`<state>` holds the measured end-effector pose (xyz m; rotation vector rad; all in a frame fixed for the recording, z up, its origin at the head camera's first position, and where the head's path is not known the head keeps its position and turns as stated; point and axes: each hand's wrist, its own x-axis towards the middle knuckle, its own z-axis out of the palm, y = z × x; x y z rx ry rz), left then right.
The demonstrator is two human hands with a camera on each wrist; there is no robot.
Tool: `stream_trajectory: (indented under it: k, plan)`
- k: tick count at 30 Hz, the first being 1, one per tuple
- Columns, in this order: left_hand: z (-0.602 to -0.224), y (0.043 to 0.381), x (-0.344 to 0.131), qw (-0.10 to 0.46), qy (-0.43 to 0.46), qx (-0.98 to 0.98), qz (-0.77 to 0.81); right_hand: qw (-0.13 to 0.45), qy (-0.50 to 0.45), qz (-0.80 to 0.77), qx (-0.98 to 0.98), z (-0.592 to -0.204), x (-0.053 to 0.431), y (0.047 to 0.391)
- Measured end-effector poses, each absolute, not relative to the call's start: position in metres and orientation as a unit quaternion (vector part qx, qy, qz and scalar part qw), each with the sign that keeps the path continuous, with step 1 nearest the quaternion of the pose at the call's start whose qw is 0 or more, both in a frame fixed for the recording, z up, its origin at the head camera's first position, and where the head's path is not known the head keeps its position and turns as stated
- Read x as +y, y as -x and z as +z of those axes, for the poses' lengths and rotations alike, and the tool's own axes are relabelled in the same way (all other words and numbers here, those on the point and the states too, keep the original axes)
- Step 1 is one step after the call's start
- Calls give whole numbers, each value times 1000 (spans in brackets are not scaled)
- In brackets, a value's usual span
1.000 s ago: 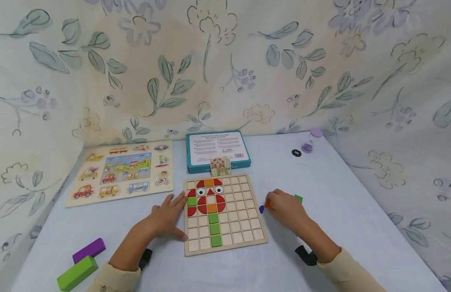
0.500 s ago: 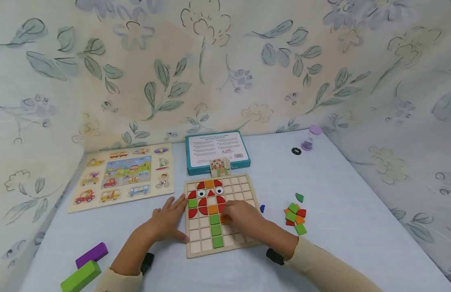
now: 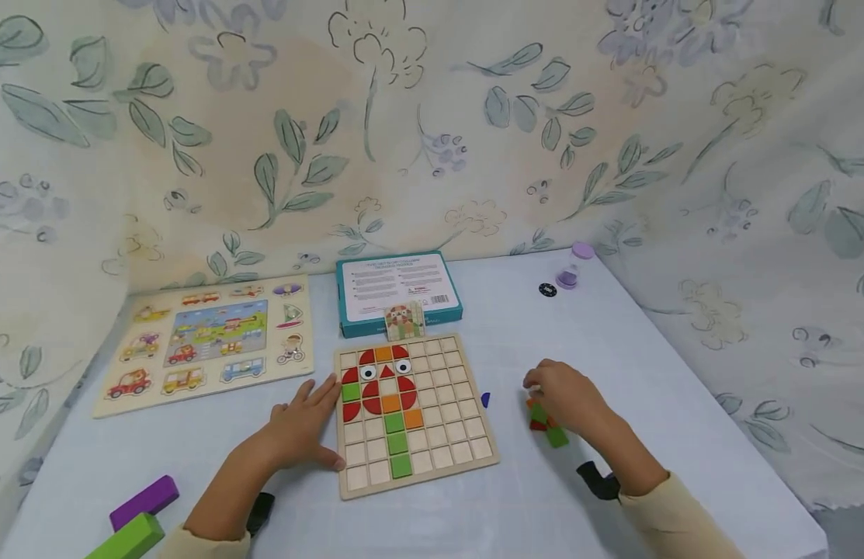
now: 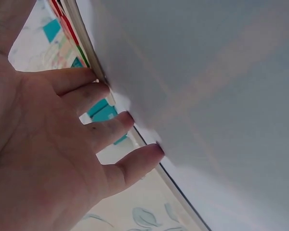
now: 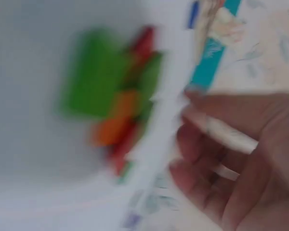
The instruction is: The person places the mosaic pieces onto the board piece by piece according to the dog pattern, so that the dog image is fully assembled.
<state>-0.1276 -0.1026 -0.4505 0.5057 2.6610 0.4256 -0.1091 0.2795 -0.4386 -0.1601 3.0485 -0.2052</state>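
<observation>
Along the right side of the table, my right hand hangs at the pile of tiles, fingers loosely bent, with no tile seen among them. Blur in the right wrist view prevents my telling whether thumb and forefinger meet. Red, orange and green pieces overlap in the pile; a green tile lies at its near end.

Left of the pile, the grid board lies flat, its pieces set toward the left. My left hand is spread, fingers straight, touching the board's left edge. An orange square sits just right of the green column's far end.

I judge the step in hand to be picking out one tile. Sound practice: check colour and shape against the picture card on the far side, pinch a single tile by opposite edges, and free it without dragging its neighbours. My left hand should steady the board without pushing it. One risk is sweeping the blue piece, just beside the board's right edge, when crossing over.
</observation>
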Motion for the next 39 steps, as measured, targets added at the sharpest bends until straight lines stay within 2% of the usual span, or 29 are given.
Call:
stream_trajectory:
  k: [7,12,18,24,29,33,36,39]
  plan:
    - [-445,123,-116,191,-164,957,142,34,96,-77,992,-453,289,112]
    - [-449,124,-113,198,-163,955,147,55,120,-64,989,-450,293,108]
    - [-452,125,-104,200,-171,953,152,81,125,-71,986,-449,306,103]
    - [-452,129,-100,204,-172,953,144,83,115,-66,988,-449,307,111]
    - [-451,131,-100,207,-173,952,143,89,98,-168,977,-437,273,117]
    - [-451,129,-99,211,-169,951,149,94,199,-243,945,-427,221,116]
    - [-451,129,-97,212,-164,952,151,101,270,-232,929,-430,188,111]
    - [-451,129,-95,211,-164,952,150,92,299,-193,930,-438,169,106]
